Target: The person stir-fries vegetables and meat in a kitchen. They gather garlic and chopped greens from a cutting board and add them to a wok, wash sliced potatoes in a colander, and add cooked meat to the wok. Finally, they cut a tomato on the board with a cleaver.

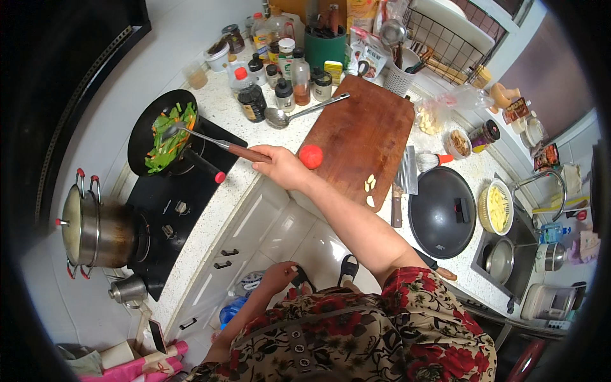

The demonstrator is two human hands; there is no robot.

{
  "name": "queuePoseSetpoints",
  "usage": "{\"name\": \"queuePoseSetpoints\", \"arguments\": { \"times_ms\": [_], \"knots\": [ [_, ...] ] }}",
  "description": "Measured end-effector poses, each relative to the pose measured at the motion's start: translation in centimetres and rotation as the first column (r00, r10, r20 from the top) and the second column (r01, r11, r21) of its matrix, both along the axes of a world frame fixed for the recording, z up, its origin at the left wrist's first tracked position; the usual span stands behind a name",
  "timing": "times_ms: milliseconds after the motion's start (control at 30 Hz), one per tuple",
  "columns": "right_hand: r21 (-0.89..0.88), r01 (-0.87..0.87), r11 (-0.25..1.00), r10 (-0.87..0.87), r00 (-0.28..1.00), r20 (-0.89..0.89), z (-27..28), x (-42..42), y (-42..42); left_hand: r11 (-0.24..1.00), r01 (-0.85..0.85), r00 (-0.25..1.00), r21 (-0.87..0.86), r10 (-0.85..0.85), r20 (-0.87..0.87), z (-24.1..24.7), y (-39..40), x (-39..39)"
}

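My right hand [284, 167] grips the wooden handle of a metal cooking spatula or ladle [210, 139]. Its metal head rests among green leaves and orange strips [167, 141] in a black wok [138, 138] on the left part of the counter. The wok's black handle [203, 164] with a red end points toward me. My left hand [281, 277] hangs low before my body, away from the counter, its fingers loosely curled; whether it holds anything is hard to tell. Just beyond my right hand, a red tomato-like ball [310, 156] lies on the edge of a wooden cutting board [367, 129].
A tall steel pot [107, 234] stands on the black stove [176, 215]. Bottles and jars [284, 95] stand behind a metal ladle [305, 112]. Right of the board are a cleaver [406, 172], a black lid [441, 212], a basket of yellow pieces [483, 210] and the sink [520, 248].
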State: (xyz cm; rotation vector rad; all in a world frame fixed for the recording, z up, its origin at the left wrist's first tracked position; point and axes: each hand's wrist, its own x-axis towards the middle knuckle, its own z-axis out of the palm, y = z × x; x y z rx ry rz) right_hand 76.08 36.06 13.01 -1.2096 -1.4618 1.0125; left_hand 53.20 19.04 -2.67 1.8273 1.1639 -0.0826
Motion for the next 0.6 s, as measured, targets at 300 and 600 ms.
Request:
{"name": "queuePoseSetpoints", "arguments": {
  "times_ms": [300,600],
  "knots": [
    [-0.199,-0.475,0.857,0.052,0.464,-0.884,2.6,13.5,-8.3,0.999,-0.03,0.999,0.043,0.028,0.039,-1.9,1.4,3.0],
    [0.022,0.568,0.823,-0.533,0.757,0.379,-5.6,27.1,-15.4,0.995,-0.086,0.981,0.047,0.076,0.178,-1.3,2.8,12.5]
  ]
}}
